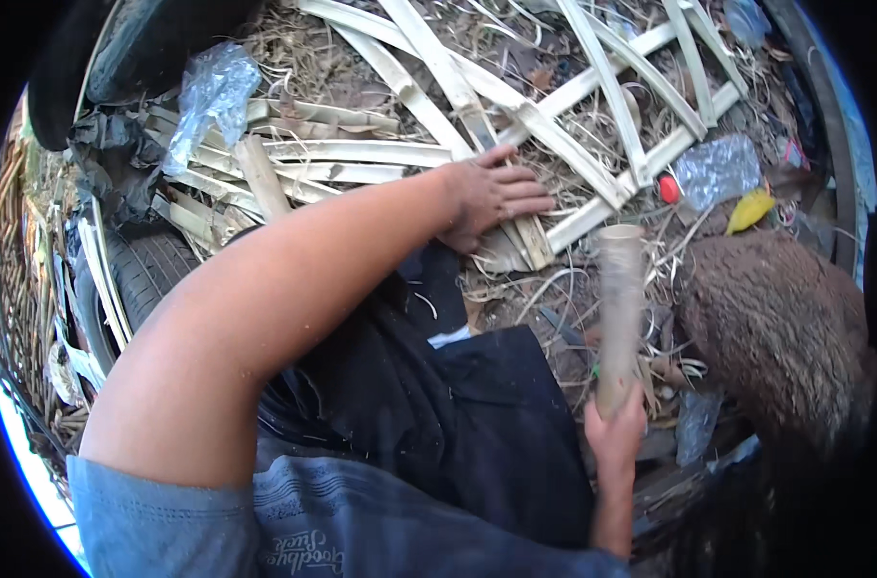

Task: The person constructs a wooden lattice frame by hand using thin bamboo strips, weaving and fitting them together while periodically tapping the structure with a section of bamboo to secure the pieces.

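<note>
My left hand (486, 199) lies with fingers outstretched over the near end of some pale split bamboo strips (565, 143). They cross one another in an open lattice that spreads up and to the right on the ground. Under the palm, the strip ends are partly hidden. My right hand (615, 424) is wrapped round the lower end of a thick, pale wooden stick (619, 313), round in section and slightly blurred. Its flat top end points away from me, just short of the lattice's near edge, apart from it.
Loose split strips (361, 151) lie left of the lattice, by a crumpled clear plastic bag (217, 96) and a tyre (154, 265). A rough brown trunk (775, 328) stands at right. Near it are a red cap-like piece (668, 189), clear plastic (718, 169) and a yellow leaf (749, 210).
</note>
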Demonstrator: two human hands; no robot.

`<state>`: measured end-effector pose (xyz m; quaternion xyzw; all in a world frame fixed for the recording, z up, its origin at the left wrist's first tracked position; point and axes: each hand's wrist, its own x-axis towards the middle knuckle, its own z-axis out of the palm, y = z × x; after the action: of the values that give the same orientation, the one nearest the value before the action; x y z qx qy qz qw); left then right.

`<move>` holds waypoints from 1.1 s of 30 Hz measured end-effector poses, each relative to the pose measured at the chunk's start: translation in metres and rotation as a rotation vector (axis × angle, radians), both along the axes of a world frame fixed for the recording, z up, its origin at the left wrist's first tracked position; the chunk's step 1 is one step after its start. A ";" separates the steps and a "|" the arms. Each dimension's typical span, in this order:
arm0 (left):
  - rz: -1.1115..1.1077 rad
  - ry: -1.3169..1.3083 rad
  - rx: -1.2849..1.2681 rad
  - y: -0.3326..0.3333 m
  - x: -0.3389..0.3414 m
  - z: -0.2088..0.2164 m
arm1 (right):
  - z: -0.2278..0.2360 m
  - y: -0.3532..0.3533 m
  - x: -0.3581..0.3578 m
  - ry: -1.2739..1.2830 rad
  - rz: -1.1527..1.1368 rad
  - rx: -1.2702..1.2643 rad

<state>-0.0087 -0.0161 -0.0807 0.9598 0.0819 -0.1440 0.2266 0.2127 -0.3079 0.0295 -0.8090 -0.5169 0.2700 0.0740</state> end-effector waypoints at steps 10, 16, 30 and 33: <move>-0.016 0.003 0.031 -0.001 -0.007 0.010 | -0.014 -0.014 -0.008 0.073 -0.113 0.244; -0.005 -0.003 0.044 0.001 -0.004 0.006 | -0.018 -0.006 -0.009 -0.037 -0.154 0.304; -0.005 0.056 0.021 -0.006 -0.006 0.009 | -0.015 -0.032 -0.002 -0.055 0.041 -0.067; -0.034 0.049 0.009 -0.004 0.001 0.004 | 0.008 -0.001 -0.016 -0.085 0.170 0.172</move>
<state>-0.0078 -0.0204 -0.0771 0.9583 0.0718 -0.1708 0.2178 0.1970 -0.3090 0.0378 -0.7636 -0.6075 0.1957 0.0981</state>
